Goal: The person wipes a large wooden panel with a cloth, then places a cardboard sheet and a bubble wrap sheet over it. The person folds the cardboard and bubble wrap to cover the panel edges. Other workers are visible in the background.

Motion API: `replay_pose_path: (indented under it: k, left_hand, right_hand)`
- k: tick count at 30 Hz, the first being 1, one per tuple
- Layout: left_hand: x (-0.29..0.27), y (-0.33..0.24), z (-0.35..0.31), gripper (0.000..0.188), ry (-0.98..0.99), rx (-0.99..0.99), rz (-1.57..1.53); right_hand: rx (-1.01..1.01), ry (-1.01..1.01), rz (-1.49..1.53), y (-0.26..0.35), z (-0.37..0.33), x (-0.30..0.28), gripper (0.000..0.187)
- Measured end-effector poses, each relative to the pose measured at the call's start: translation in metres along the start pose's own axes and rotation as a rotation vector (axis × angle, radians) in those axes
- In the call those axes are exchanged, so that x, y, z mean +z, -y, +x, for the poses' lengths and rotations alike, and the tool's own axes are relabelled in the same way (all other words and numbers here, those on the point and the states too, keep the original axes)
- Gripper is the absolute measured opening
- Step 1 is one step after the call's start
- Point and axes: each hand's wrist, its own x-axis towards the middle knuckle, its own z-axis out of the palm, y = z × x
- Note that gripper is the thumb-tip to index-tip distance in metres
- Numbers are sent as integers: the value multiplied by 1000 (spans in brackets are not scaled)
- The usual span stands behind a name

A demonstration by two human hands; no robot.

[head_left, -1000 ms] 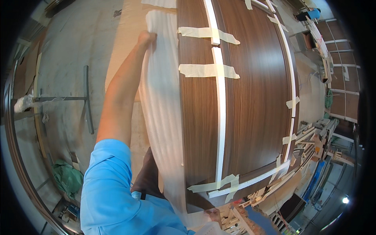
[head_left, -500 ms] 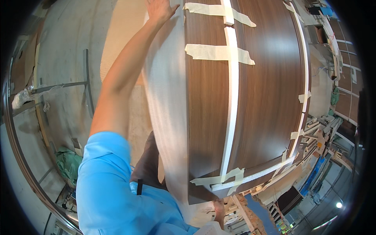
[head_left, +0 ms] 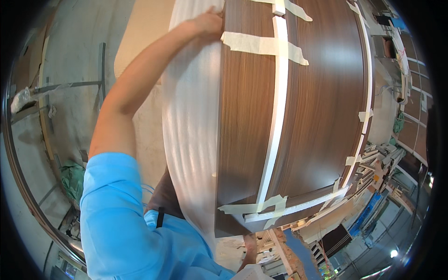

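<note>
A large dark brown wood-grain panel stretches away from me, its long left edge beside a translucent white foam sheet. White strips run along the panel, fixed with pieces of cream masking tape. My left hand reaches far forward over the foam sheet and touches the panel's left edge near a tape piece. Its fingers are bent and partly hidden, so its grip is unclear. My right hand is at the panel's near end, mostly hidden beneath it; only the wrist area shows.
Brown cardboard lies on the concrete floor at the left, near a grey metal frame. A green bag rests further back by the wall side. Stacked wood offcuts and a blue-topped wooden piece are at the right.
My left hand has come nearer and moved right, from over the foam sheet to the panel's edge. The foam sheet now bulges further left. The view has shifted slightly.
</note>
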Motion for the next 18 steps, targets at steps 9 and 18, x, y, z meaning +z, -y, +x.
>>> replay_pose_path:
  k: [9, 18]
  left_hand:
    - [138, -7, -318, 31, -1004, -879, -839]
    - [309, 57, -244, 55, -517, -697, -1272]
  right_hand:
    - [-76, 27, -354, 45, -3, -9, 49]
    - [83, -182, -497, 34, 12, -46, 53]
